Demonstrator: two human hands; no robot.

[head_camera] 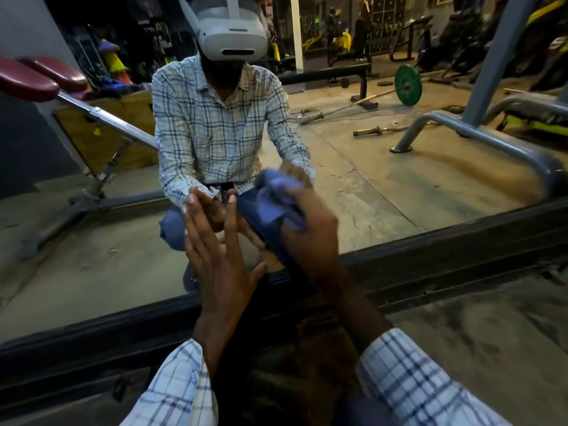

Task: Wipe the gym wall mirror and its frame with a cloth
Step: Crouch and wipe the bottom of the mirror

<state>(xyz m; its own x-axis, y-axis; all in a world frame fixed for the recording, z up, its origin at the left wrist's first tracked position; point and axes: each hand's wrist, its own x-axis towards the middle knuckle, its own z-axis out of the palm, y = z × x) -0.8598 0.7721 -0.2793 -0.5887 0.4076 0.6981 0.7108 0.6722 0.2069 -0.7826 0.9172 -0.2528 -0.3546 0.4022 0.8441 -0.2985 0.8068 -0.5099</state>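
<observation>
Cloth [276, 215] first: seeming soft, light and limp, so best bunching into a wad in the palm. Gripping it just so with right hand [310, 232], pressing it low on mirror [399, 179], just above bottom frame [445, 250]. Bracing with left hand [221, 253], fingers straight and spread, tips touching mirror, holding nothing.

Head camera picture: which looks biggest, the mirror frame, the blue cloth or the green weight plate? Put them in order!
1. mirror frame, stretching across the whole picture.
2. blue cloth.
3. green weight plate, a far-off reflection, so it only looks smallest here; the cloth is close to the camera.
</observation>
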